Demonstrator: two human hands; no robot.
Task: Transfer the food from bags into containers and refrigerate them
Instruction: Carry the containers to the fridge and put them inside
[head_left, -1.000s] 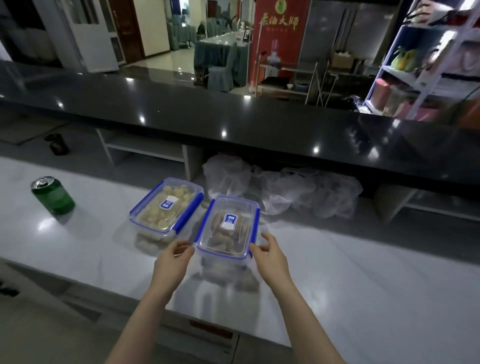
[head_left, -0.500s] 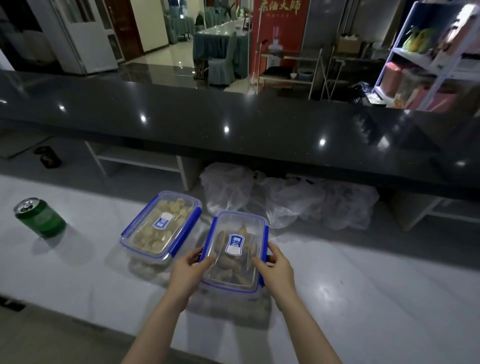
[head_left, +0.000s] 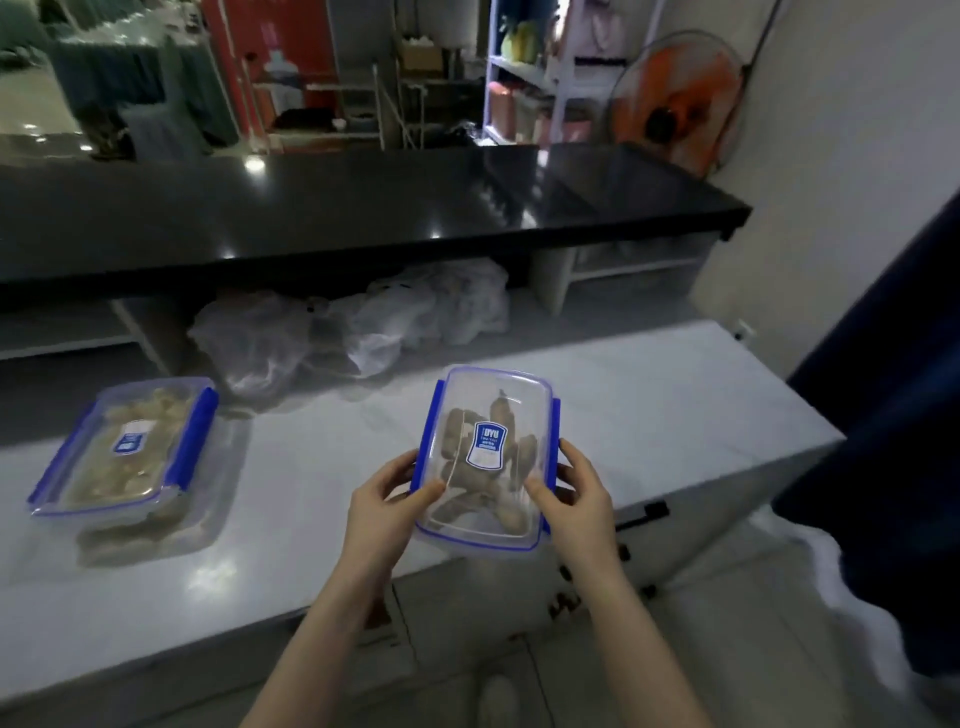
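Clear rigid plastic container (head_left: 485, 457), light but slick; left hand (head_left: 387, 501) and right hand (head_left: 571, 496) fingers clamp its long sides at nine and three o'clock.

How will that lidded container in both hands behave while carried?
The held container looks rigid: clear hard walls, left hand and right hand gripping opposite sides. Probably light, being only part full. The brown pieces inside look loose, so they may slide if tilted.
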